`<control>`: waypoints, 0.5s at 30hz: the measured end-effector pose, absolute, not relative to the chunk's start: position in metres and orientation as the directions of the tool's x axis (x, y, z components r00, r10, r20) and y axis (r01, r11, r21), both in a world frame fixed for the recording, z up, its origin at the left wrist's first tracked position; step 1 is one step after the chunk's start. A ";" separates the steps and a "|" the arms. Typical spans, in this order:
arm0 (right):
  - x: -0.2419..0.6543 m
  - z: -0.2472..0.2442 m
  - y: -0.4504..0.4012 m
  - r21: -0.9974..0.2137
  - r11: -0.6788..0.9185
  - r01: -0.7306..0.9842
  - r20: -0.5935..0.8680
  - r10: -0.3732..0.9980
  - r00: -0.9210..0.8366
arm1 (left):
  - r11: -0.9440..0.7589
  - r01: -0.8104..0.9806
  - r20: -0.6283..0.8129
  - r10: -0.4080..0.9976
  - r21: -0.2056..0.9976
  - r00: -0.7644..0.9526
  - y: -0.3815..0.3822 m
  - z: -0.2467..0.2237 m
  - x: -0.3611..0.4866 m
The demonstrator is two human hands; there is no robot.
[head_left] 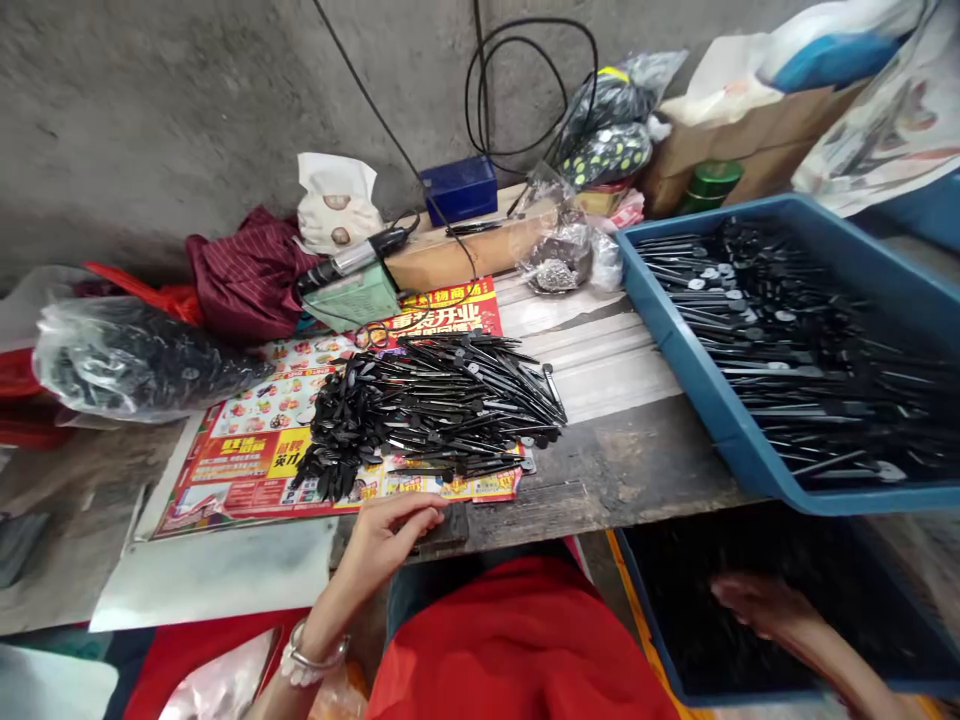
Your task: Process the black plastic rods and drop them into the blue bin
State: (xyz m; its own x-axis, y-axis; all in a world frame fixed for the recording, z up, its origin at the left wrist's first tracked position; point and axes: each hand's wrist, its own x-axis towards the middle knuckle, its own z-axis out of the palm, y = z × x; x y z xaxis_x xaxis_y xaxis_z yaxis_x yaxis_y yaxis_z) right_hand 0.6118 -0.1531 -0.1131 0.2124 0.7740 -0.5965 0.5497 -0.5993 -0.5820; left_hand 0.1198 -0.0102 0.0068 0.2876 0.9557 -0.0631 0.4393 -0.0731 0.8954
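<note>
My left hand (394, 535) rests at the table's front edge with its fingers curled together; whether anything small is in them is hidden. Just beyond it, a pile of slim black parts (450, 400) lies on a red and yellow printed flyer (240, 465), with smaller dark pieces (341, 425) heaped on the pile's left side. My right hand (757, 600) is low on the right, over a dark blue tray (667, 665) below table level. Motion smears its fingers, so what it holds is not clear.
A large blue tray (701, 375) full of black parts stands on the right of the table. Along the wall are a plastic bag of black pieces (142, 360), maroon cloth (244, 275), a green box (356, 300), a blue box (461, 190) and a cardboard box (465, 250).
</note>
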 end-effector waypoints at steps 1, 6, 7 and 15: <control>0.600 -0.095 -0.148 -0.618 -0.623 0.479 -0.654 0.746 0.127 | -0.079 0.438 -0.060 0.954 0.896 0.294 -0.010 0.005 0.119; 0.517 0.003 -0.068 -0.819 -0.369 0.440 -0.470 0.871 -0.143 | -0.181 0.453 0.021 0.942 0.873 0.335 -0.010 0.004 0.118; 0.499 0.014 -0.045 -0.835 -0.252 0.489 -0.346 0.931 -0.112 | -0.208 0.460 0.047 0.940 0.863 0.338 -0.011 0.005 0.117; 0.407 -0.004 0.061 -0.414 0.307 0.857 0.131 0.952 -0.278 | -0.181 0.513 0.063 0.969 0.839 0.239 -0.030 0.009 0.089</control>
State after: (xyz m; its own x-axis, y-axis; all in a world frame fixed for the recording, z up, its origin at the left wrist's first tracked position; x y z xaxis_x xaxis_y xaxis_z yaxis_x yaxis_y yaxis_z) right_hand 0.4066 0.0611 -0.0042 -0.2780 0.9516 0.1310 0.8570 0.3073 -0.4137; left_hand 0.0887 -0.0298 0.0093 0.2387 0.9691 0.0627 0.5127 -0.1806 0.8394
